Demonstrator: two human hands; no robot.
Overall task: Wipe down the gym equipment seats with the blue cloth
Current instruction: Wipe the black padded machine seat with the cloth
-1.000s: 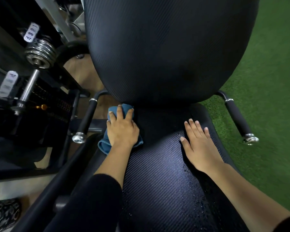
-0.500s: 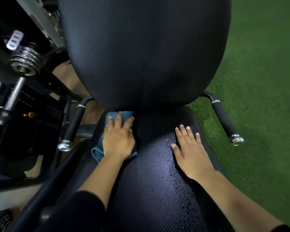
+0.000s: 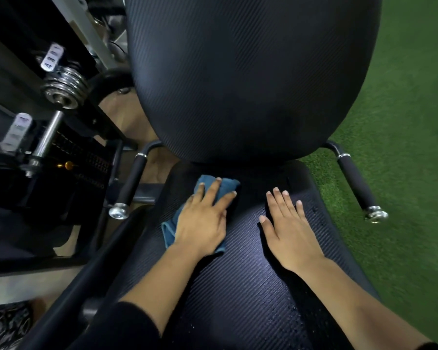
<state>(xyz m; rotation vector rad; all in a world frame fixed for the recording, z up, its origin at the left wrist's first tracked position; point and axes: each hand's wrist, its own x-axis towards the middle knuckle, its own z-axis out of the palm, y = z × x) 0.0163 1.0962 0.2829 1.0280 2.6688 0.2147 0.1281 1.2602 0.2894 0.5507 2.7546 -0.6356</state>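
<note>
The left hand [image 3: 202, 223] is lying flat on the cloth [image 3: 229, 185]. Its fingers are straight and spread wide, and it is pressing the cloth down on the seat [image 3: 238, 286]. The cloth is blue and bunched up. It is sitting under the left hand, at the far end of the seat. Bits of it are poking out past the fingertips and beside the wrist, on the side away from the right hand [image 3: 288, 228].

The right hand is lying flat on the bare seat, just beside the left hand but not touching it. Its fingers are straight and close together, and it is holding nothing.

The backrest [image 3: 250, 84] is big, dark and round. It is rising up just past the fingertips of both hands. The seat is black with thin lines all over it, and light is shining on it between the two hands.

Small wet drops [image 3: 288, 314] are sitting on the seat near the right arm. I think a few more are out past the right hand's little finger, but that part is dark.

The left handle [image 3: 133, 180] is sticking out on the outer side of the left hand. The right handle [image 3: 355, 183] is sticking out on the outer side of the right hand. Green floor [image 3: 402, 147] is lying past the right handle. Shiny weights [image 3: 63, 89] are sitting far off past the left handle.
</note>
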